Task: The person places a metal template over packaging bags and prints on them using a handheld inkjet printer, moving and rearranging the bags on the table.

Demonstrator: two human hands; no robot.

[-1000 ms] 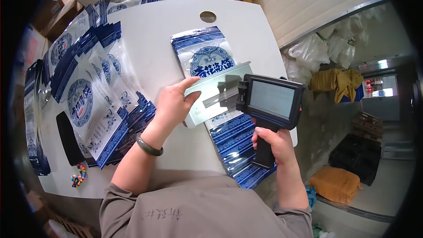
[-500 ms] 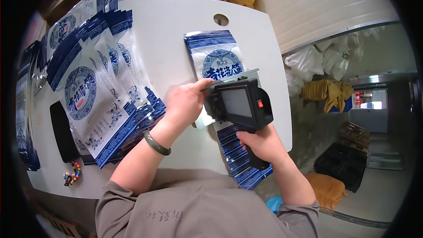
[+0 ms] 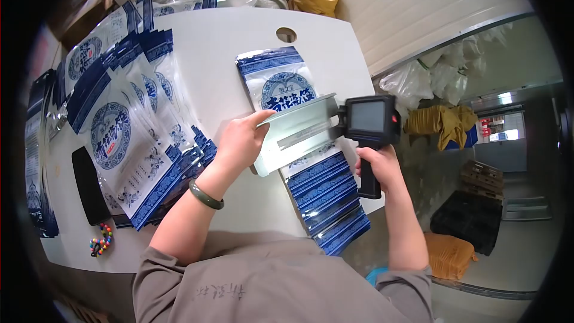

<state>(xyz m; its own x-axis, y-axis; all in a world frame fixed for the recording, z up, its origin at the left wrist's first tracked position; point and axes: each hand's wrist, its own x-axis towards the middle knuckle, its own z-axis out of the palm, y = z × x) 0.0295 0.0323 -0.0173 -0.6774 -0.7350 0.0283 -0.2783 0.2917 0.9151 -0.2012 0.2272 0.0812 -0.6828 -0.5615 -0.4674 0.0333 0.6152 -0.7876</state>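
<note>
My right hand (image 3: 382,167) is wrapped around the pistol grip of a black handheld inkjet printer (image 3: 369,121), its small screen facing up at me. The printer's head is by the right end of a pale, slotted metal guide plate (image 3: 299,121). At the plate's upper left edge, my left hand (image 3: 242,140) grips it with thumb and fingers. Under the plate lies a fanned stack of blue-and-white printed plastic bags (image 3: 326,194), whose blue ends overlap like steps toward me. The top bag's round emblem shows beyond the plate, partly covered by it.
More blue-and-white bags (image 3: 110,137) are piled on the left of the white table (image 3: 215,42). A black oblong object (image 3: 89,185) and a colourful beaded band (image 3: 101,240) lie near them. The table has a round hole (image 3: 286,34) at the back.
My right hand has moved the printer rightward, off the middle of the guide plate, uncovering its slot. My left hand stays on the plate's edge. The view has shifted slightly.
</note>
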